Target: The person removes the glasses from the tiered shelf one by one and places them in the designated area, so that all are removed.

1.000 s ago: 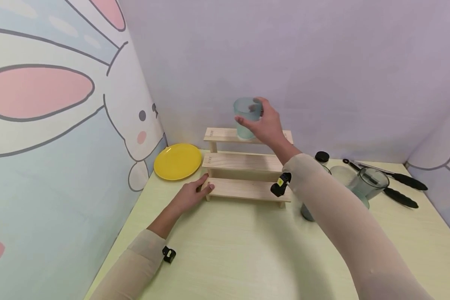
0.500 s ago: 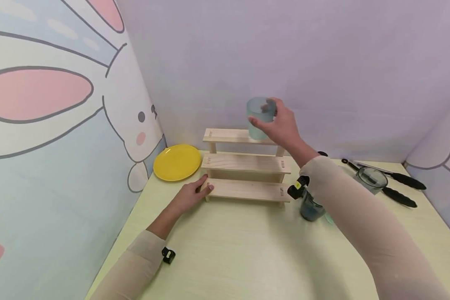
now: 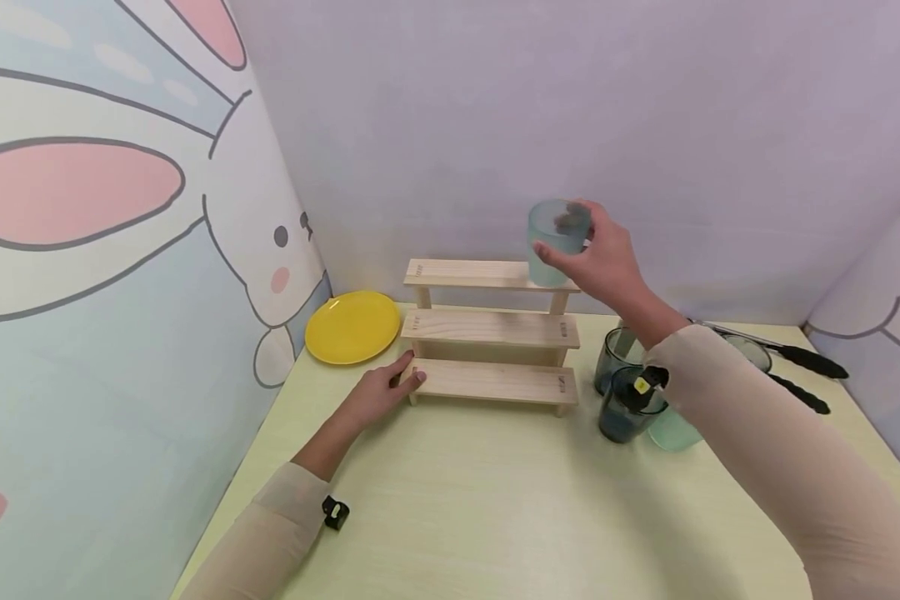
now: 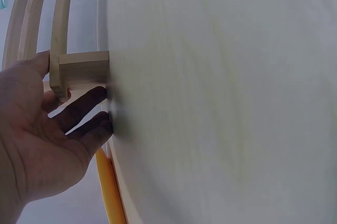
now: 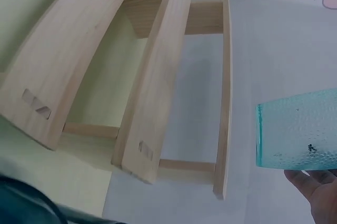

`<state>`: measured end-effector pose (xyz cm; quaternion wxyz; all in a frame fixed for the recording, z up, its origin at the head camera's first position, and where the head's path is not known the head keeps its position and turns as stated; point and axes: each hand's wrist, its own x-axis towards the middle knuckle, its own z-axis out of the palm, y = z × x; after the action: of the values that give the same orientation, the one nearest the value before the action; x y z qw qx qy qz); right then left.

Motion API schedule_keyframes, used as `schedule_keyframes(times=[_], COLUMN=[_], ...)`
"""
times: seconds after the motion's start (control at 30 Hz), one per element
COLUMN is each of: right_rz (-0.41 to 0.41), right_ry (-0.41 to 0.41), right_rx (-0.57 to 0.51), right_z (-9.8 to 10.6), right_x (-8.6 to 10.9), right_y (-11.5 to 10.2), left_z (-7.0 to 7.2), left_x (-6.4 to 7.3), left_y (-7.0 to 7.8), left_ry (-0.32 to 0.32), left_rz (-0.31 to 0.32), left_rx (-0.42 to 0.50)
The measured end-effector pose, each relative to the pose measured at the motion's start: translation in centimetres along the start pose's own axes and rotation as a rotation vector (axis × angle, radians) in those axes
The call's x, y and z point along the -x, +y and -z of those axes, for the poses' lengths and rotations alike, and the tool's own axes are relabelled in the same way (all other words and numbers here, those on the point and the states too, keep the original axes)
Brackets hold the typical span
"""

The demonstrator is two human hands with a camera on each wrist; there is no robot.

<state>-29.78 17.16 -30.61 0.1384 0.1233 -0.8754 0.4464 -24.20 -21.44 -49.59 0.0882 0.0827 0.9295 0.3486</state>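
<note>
My right hand [image 3: 607, 254] holds a pale teal glass tumbler [image 3: 547, 267] upright, thumb on the near side. The tumbler is by the right end of a three-tier wooden shelf's [image 3: 491, 327] top board. In the right wrist view, a gap separates the tumbler [image 5: 295, 132] from that board. My left hand [image 3: 378, 393] grips the left end of the lowest board. In the left wrist view, the left hand's [image 4: 45, 134] thumb lies on the board and the fingers reach around its end and leg.
Dark glass tumblers [image 3: 624, 408] stand right of the shelf, with a green glass [image 3: 673, 429] beside them, partly hidden by the right sleeve. Black-handled utensils [image 3: 813, 361] lie farther right. A yellow plate [image 3: 352, 327] sits left of the shelf. Walls bound the back and sides.
My right hand has carried the tumbler to the right along the top board. The arm has uncovered the dark glasses. My left hand stays at the shelf's end.
</note>
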Motion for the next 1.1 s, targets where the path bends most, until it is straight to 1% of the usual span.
schedule_keyframes(times=[0.23,0.5,0.8,0.83,0.87,0.97,1.07,1.1], right_rz=[-0.001,-0.045,-0.081,-0.088,-0.096,-0.114,-0.124,-0.127], right_ry=[0.012,0.017,0.026,0.029,0.031,0.033,0.030,0.029], right_rx=[0.013,0.009,0.052,0.059,0.068,0.090,0.096,0.101], right_z=[1.8,3.7,5.5,5.6,5.8,6.4,6.9,7.0], right_x=[1.2,2.5,4.2,4.3,4.5,5.1,5.8,6.0], right_y=[0.8,2.2,3.6,3.8,3.9,4.3,4.7,4.8], left_z=[0.1,-0.1,0.0,0.0,-0.1,-0.1,-0.1,0.0], left_x=[0.1,-0.1,-0.1,-0.1,-0.2,-0.2,-0.2,-0.1], left_y=[0.1,-0.3,-0.2,-0.2,-0.5,-0.5,-0.5,-0.1], left_ry=[-0.001,0.004,-0.002,-0.001,0.008,0.009,0.005,-0.004], left_rz=[0.004,-0.007,-0.019,-0.021,-0.033,-0.036,-0.025,-0.010], left_rx=[0.007,0.005,0.004,0.005,-0.002,-0.005,0.002,0.009])
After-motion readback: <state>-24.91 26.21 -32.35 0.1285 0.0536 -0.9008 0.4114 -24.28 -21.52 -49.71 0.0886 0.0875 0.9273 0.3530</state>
